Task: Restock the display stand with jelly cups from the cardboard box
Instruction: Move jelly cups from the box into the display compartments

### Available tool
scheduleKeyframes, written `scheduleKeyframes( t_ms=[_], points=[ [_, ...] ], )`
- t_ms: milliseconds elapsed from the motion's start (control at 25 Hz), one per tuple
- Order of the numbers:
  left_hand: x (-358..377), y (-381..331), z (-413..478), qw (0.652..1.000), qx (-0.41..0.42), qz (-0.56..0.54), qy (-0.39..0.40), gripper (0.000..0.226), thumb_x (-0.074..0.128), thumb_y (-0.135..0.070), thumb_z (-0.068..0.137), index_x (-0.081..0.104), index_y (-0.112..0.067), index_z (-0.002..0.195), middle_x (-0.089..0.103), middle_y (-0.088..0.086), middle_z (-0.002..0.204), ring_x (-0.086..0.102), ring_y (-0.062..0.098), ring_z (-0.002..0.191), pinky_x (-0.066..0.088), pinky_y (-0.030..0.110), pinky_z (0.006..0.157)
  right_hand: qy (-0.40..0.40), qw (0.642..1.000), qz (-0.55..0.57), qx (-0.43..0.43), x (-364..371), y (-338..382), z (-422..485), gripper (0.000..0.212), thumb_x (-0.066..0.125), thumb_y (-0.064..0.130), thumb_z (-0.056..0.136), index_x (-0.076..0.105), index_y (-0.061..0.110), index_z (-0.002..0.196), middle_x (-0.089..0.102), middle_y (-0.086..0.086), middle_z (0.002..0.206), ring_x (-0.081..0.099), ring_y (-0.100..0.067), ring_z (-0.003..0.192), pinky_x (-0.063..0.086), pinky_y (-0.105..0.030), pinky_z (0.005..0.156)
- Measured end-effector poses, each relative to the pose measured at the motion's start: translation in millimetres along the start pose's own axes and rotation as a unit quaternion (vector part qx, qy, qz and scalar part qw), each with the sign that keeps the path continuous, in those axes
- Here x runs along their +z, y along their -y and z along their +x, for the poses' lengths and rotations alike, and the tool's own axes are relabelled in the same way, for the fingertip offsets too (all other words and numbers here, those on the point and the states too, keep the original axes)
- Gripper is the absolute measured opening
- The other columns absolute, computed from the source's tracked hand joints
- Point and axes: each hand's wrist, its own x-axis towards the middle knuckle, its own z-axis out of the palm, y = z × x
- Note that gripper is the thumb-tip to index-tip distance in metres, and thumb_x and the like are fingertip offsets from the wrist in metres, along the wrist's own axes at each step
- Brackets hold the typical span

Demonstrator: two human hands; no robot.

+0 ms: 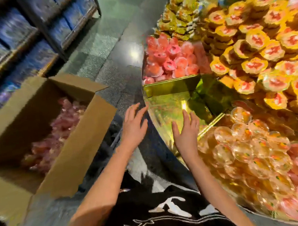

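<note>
Hovering at the display stand's (164,110) front edge, left hand (134,126) and right hand (186,133) spread straight fingers (186,115), gripping nothing; cardboard box (85,135) of jelly cups (57,130) stands left.

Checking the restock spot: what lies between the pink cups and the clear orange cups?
A bare gold compartment, in the head view; the right hand is over it.

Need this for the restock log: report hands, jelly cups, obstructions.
Left hand open, empty. Right hand open over bare gold compartment. Jelly cups in cardboard box. Nothing blocking.
</note>
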Motion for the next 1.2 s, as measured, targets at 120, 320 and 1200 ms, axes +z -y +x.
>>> scheduleKeyframes(
  t_ms=[120,320,1200],
  points=[
    [-54.7,77.0,4.8,0.998,-0.051,0.023,-0.019,0.049,0.059,-0.013,0.093,0.049,-0.014,0.141,0.04,0.015,0.147,0.033,0.036,0.139,0.026,0.048,0.116,0.075,0.996,-0.039,-0.041,77.7,56.7,7.2,0.063,0.043,0.044,0.093,0.05,0.0,0.136,0.044,-0.032,0.139,0.036,-0.049,0.133,0.025,-0.056,0.114],
    [-138.5,194.1,6.2,0.989,-0.143,0.033,-0.017,0.055,0.064,-0.011,0.088,0.048,-0.009,0.141,0.047,0.02,0.138,0.042,0.039,0.128,0.03,0.044,0.112,0.2,0.971,-0.052,-0.119,195.4,157.7,3.6,0.054,0.059,0.026,0.096,0.044,0.004,0.143,0.033,-0.029,0.15,0.025,-0.043,0.142,0.018,-0.049,0.118],
    [-148.9,391.3,-64.7,0.72,-0.633,-0.169,-0.229,0.048,0.054,-0.024,0.099,0.042,-0.019,0.145,0.04,0.009,0.145,0.035,0.029,0.135,0.029,0.042,0.115,0.582,0.702,-0.251,-0.324,468.2,295.9,86.3,0.057,0.05,0.039,0.1,0.034,0.015,0.149,0.023,-0.013,0.157,0.018,-0.032,0.146,0.02,-0.043,0.117]
  ],
)
